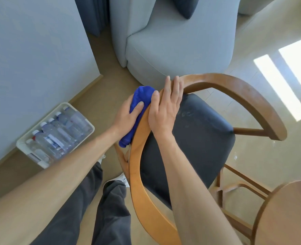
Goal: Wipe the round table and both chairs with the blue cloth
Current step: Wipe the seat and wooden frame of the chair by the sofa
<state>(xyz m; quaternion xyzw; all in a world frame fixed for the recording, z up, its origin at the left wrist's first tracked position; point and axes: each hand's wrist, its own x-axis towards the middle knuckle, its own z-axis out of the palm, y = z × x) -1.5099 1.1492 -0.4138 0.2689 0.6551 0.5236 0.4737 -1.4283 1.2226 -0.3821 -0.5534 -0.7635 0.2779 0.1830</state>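
A wooden chair [234,85] with a curved back rail and a dark padded seat [199,131] stands in front of me. My left hand [126,115] grips the bunched blue cloth [142,96] and presses it against the outer side of the rail's left part. My right hand [165,106] lies on top of the rail right beside the cloth, fingers straight, thumb touching the cloth. Part of the cloth hangs down behind the rail. The round wooden table [291,213] shows at the bottom right corner.
A grey upholstered armchair [172,41] with a dark cushion stands just beyond the chair. A white tray [22,144] of several water bottles sits on the floor by the wall at left. My legs and shoes are below the rail. Glossy floor lies to the right.
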